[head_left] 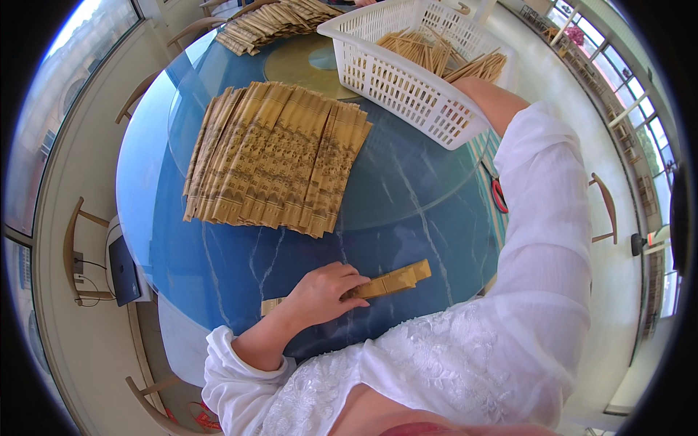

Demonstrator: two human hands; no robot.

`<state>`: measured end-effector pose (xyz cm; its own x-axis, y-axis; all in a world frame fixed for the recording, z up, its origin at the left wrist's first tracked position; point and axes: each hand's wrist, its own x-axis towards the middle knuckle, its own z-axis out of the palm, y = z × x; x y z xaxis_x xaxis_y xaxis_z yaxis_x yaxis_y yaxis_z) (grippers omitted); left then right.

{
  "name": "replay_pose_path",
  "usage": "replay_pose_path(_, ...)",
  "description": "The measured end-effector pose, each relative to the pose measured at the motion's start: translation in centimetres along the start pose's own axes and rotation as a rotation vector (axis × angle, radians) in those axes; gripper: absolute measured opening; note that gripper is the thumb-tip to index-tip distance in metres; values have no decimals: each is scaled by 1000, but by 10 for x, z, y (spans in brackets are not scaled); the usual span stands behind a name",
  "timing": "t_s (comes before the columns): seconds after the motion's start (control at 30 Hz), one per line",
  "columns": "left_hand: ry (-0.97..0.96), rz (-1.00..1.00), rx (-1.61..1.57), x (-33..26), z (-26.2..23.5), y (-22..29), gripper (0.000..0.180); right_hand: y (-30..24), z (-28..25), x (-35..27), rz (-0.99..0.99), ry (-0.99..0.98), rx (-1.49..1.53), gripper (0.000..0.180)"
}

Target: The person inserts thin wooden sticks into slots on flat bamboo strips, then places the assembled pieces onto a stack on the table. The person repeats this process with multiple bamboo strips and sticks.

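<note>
On the near part of the blue table, my left hand (327, 291) is closed over a narrow gold-brown paper sleeve (396, 280). The sleeve lies slanted, its ends showing on both sides of my hand. My right arm stretches to the far right, and the hand (476, 89) reaches over the near corner of a white plastic basket (407, 91). Its fingers are hidden there, beside thin wooden chopsticks (472, 67) heaped in the basket. Beyond my left hand, a broad overlapping stack of printed paper sleeves (273, 156) is spread on the table.
Another fanned pile of sleeves (273, 25) lies at the far edge of the round table (392, 225). Red-handled scissors (498, 195) rest near my right sleeve. Wooden chairs (76, 251) stand around, and a dark laptop (123, 270) is at the left. Part of another person's hand (365, 3) shows at the top.
</note>
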<state>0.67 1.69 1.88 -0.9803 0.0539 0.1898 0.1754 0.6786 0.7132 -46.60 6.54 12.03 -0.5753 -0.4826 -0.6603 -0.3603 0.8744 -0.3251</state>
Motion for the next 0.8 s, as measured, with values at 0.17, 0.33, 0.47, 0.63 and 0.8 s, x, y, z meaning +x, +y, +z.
replay_pose_path(0.17, 2, 3, -22, -1, 0, 1, 34, 1, 0, 3, -15, 28, -17, 43)
replay_pose_path(0.33, -31, -18, -57, 1, -3, 4, 36, -2, -5, 5, -72, 129, -82, 42)
replay_pose_path(0.47, -53, -31, -51, -4, -4, 1, 37, -8, 0, 6, -269, 314, -309, 32)
replay_pose_path(0.63, -84, 29, -69, 0, 5, -8, 39, 14, -36, 24, -605, 658, -782, 25)
replay_pose_path(0.8, -133, -22, -54, -3, 5, -5, 41, -4, -26, -24, -894, 1295, -490, 20)
